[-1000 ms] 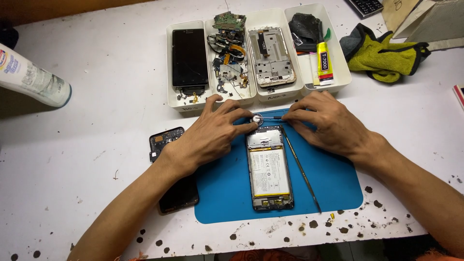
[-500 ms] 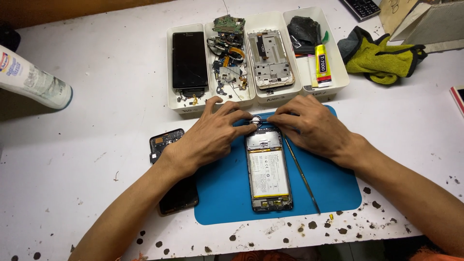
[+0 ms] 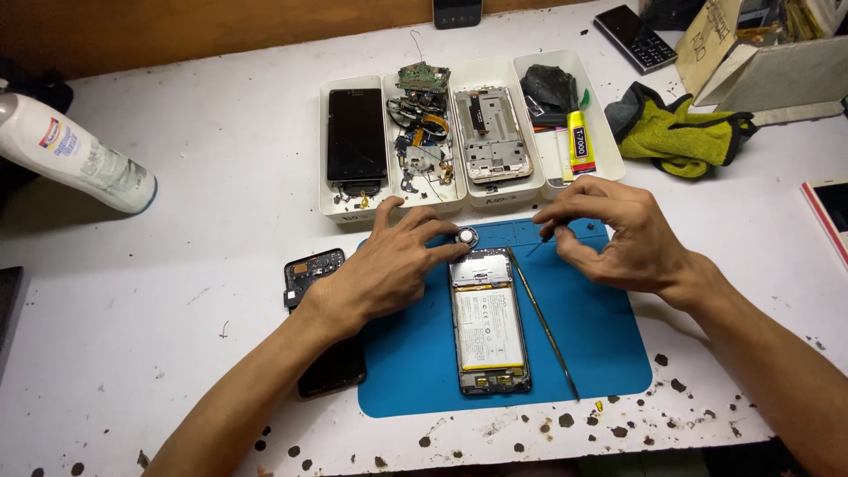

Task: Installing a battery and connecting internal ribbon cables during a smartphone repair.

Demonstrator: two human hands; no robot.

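On the blue work mat [image 3: 609, 353], an opened phone [image 3: 488, 322] lies face down with its battery exposed, near the mat's middle. The left hand [image 3: 389, 274] rests flat beside the phone's top edge, fingers spread, gripping nothing; its fingertips touch a small round metal part [image 3: 465, 237]. The right hand [image 3: 618, 234] hovers above the mat's upper right, thumb and forefinger pinched on something too small to identify. Risk: the round part is loose and smooth, and a nudge from the fingertips could roll it off the mat. The thin metal pry tool [image 3: 541, 322] lies just beside the battery; a slip of its tip could puncture the soft cell. The white table [image 3: 177, 291] is speckled with dark spots that could hide a dropped piece
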